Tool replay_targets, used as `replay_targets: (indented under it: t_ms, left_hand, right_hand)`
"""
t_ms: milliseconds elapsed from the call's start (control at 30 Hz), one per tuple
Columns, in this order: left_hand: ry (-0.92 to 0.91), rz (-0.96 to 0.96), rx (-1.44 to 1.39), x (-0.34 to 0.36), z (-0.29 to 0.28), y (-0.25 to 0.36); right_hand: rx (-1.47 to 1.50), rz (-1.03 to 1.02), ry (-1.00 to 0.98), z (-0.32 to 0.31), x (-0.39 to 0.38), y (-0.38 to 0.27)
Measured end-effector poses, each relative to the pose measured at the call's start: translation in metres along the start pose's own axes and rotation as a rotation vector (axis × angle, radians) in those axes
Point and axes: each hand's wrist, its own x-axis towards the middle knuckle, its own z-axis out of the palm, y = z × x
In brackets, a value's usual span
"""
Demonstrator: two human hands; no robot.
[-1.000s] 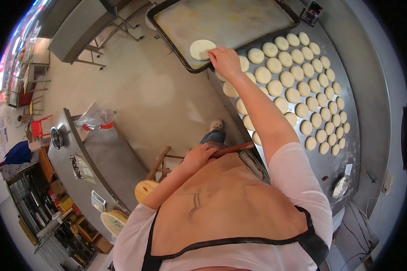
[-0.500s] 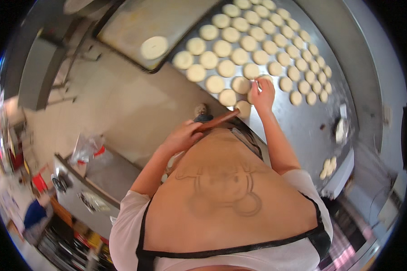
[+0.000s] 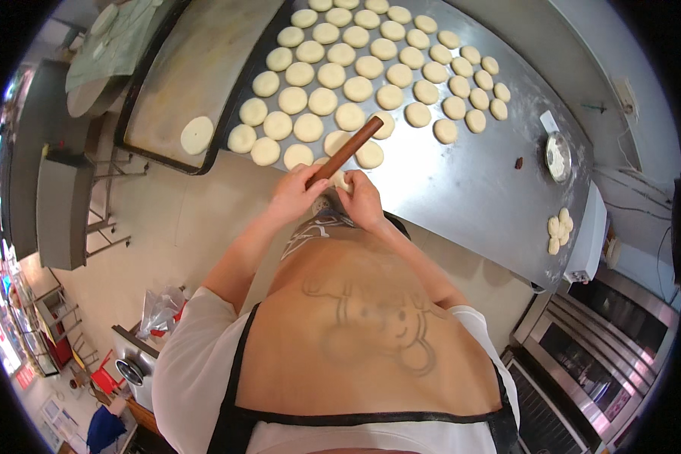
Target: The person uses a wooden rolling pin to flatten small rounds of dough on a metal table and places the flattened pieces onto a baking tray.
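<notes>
My left hand (image 3: 292, 192) is wrapped round a wooden rolling pin (image 3: 349, 151), which slants up over the table's near edge. Just right of it, my right hand (image 3: 362, 200) has its fingers closed on a pale dough round (image 3: 340, 180), partly hidden between the two hands. Beyond the pin, many similar dough rounds (image 3: 358, 88) lie in rows on the metal table (image 3: 461, 189). One round (image 3: 369, 155) sits close beside the pin, near the front edge.
At the left, a dark-rimmed baking tray (image 3: 178, 79) carries one wider, flattened dough disc (image 3: 197, 135). Further right on the table are a metal bowl of white powder (image 3: 558, 157), a small dark object (image 3: 519, 163) and several small dough pieces (image 3: 560, 229). An oven (image 3: 583, 356) stands lower right.
My right hand has come from the rows of dough to beside my left hand, now with a round in its fingers. The rolling pin has tilted more steeply. The whole view has shifted.
</notes>
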Motion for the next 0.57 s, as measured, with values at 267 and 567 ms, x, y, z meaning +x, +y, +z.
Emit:
replay_targets:
  t_ms: [267,567]
  left_hand:
    - [-0.163,-0.020,-0.038,0.024,0.122,0.049]
    - [-0.059,-0.119,0.291,0.075,0.250,0.098]
  right_hand:
    - [0.070,0.308,-0.096,-0.180,-0.048,0.087]
    - [-0.577,0.076,-0.204,-0.224,-0.024,0.177]
